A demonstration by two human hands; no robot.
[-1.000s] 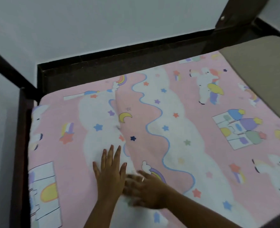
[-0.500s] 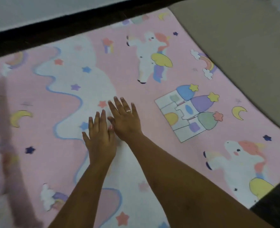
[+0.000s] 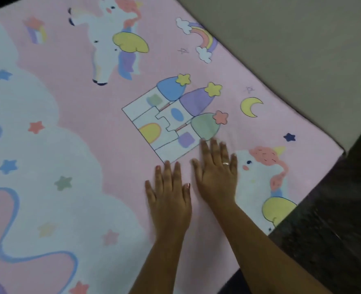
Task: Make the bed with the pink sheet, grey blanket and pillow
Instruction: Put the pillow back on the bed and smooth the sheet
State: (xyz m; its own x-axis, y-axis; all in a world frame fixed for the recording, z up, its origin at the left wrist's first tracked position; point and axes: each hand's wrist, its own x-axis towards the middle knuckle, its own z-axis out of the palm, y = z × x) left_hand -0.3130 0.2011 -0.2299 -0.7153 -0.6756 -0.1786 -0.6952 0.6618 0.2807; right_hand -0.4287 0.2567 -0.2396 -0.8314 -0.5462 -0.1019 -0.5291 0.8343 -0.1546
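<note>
Sheet (image 3: 86, 128) lies spread over mattress (image 3: 292, 49), bare strip at far right. Left hand (image 3: 169, 200) and right hand (image 3: 216, 179) lie flat on it near right edge, fingers straight, gripping nothing. Advice: sweep 2 palms outward, even pressure.

Left hand (image 3: 169, 200) and right hand (image 3: 216, 179) flat on sheet (image 3: 69, 145), side by side, right hand slightly further forward. Castle print (image 3: 171, 119) just beyond fingertips. Probably bare mattress (image 3: 292, 49) beyond sheet's right edge.
</note>
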